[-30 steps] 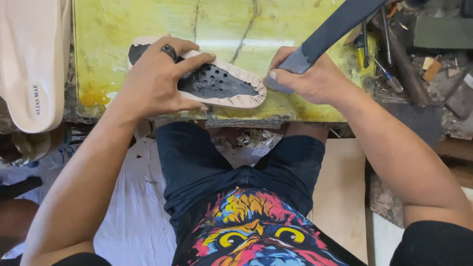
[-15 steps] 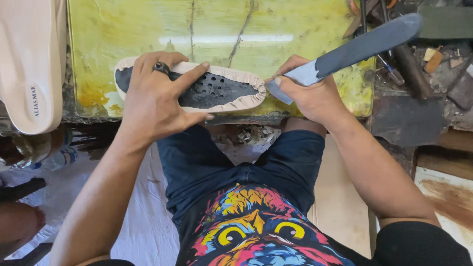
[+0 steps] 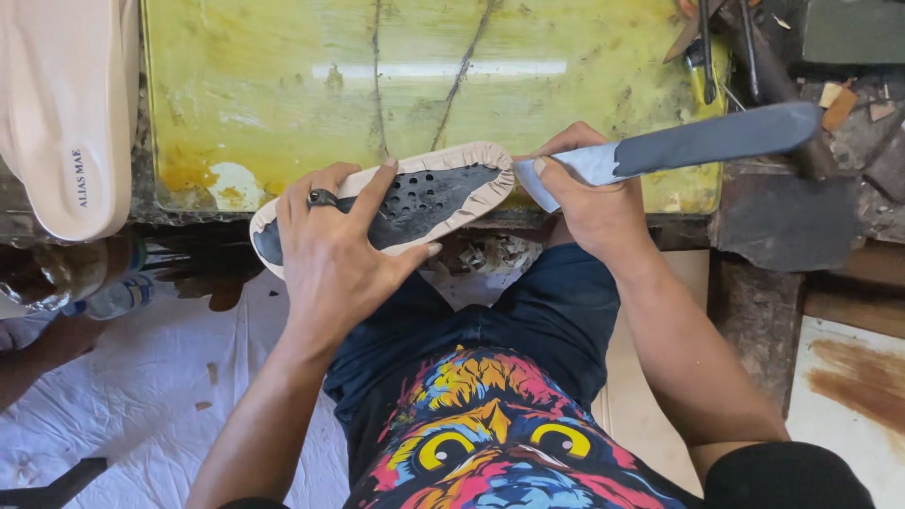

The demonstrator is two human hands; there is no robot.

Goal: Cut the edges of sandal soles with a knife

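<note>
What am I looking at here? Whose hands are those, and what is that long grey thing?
There is no machine here. This is one picture from a camera worn on a person's head, looking down, so the hands you see are that person's own. You also see their lap and a colourful shirt.

The left hand, with a dark ring on one finger, presses down on a shoe insole. The insole is dark with small holes and has a pale, folded edge around it. It lies at the front edge of a scratched yellow-green work slab.

The right hand has its grip on a long flat grey blade tool. Its pale tip sits right at the insole's end.

A white sole lies to the left, and dark metal tools lie at the top right.
</note>
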